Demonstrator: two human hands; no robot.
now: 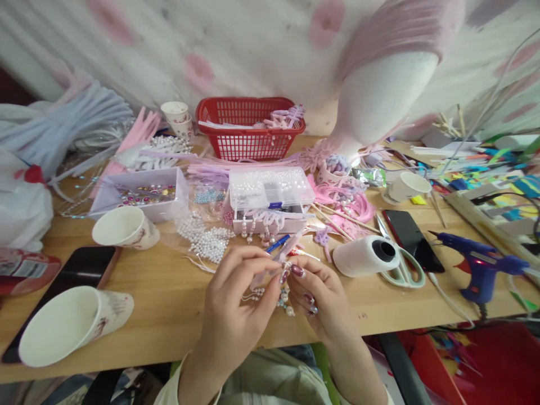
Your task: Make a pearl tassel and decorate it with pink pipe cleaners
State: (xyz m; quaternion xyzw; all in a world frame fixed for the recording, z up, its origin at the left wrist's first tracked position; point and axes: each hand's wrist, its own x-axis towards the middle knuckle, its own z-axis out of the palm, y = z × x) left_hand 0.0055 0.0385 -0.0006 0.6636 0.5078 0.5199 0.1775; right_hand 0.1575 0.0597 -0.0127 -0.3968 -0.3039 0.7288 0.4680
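Between my two hands, above the table's front edge, is a small beaded ornament (283,292) with pearl and pale blue beads hanging in strands. My left hand (240,298) pinches it from the left with thumb and forefinger. From the other side my right hand (318,292) grips its top, fingers curled and beads dangling beside them. A pale lilac strip (291,244) rises behind the fingertips; whether it joins the ornament I cannot tell. Just beyond lie a blue pen (277,243) and a heap of loose white pearls (208,239).
Behind stand a clear-lidded bead box (270,185) and a red basket (253,143). To the right are a thread spool (358,256), scissors (403,270), a phone (411,239) and a blue glue gun (481,264). Paper cups (76,323) and a white tray (139,191) occupy the left.
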